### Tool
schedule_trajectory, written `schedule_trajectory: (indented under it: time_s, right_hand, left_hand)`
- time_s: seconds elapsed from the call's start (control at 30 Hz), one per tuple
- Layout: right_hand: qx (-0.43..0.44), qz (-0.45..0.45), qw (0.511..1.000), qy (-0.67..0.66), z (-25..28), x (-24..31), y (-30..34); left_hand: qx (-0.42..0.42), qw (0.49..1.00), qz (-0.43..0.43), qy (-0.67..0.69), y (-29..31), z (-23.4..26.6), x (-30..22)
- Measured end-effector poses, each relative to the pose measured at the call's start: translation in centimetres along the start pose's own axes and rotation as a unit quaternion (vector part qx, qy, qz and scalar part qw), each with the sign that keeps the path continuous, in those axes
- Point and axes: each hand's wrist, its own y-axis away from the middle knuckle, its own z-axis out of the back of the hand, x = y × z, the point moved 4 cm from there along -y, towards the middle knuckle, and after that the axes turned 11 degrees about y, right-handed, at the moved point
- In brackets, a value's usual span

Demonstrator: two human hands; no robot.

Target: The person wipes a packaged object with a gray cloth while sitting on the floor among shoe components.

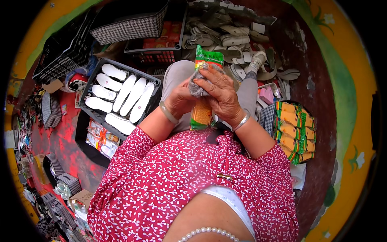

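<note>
In front of my lap I hold a narrow green packet upright, with something orange-yellow showing through its clear part. My left hand grips it from the left side, its fingers mostly hidden behind the packet and cloth. A grey fuzzy cloth is pressed against the middle of the packet under my right hand, whose fingers curl over it. To the right, a checkered basket holds several similar orange-and-green packets in stacked rows.
At left stands a dark crate of white insoles. Beyond my knees are a checkered bin, a black crate with red packages and a pile of pale shoes. Small goods crowd the far left. A painted wall curves along the right.
</note>
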Motion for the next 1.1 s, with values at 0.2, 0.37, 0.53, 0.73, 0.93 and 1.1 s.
schedule_trajectory:
  time_s: [0.2, 0.37, 0.53, 0.73, 0.93, 1.1]
  right_hand:
    - [-0.056, -0.084, 0.995, 0.003, -0.2, -2.1, -2.8]
    - [-0.066, -0.266, 0.932, -0.236, -0.6, -8.1, -1.5]
    - [-0.171, -0.349, 0.812, -0.436, 1.8, -9.7, 0.3]
    - [-0.121, -0.306, 0.902, -0.281, 1.9, -6.0, 1.7]
    - [-0.08, -0.125, 0.988, 0.031, 1.2, -2.2, 0.0]
    - [-0.071, -0.069, 0.995, 0.011, 0.7, -0.2, -0.7]
  left_hand:
    - [0.011, 0.994, 0.055, -0.094, 0.3, -0.7, 0.9]
    - [0.009, 0.998, 0.037, -0.043, 0.5, -1.0, 1.4]
    - [-0.037, 0.999, 0.038, 0.004, 0.8, -0.4, 1.6]
    - [-0.043, 0.988, 0.095, 0.117, 2.6, 0.6, 4.1]
    - [-0.07, 0.99, 0.074, 0.101, 1.9, 0.7, 3.8]
    - [-0.057, 0.988, -0.022, 0.143, 0.0, 0.1, 2.1]
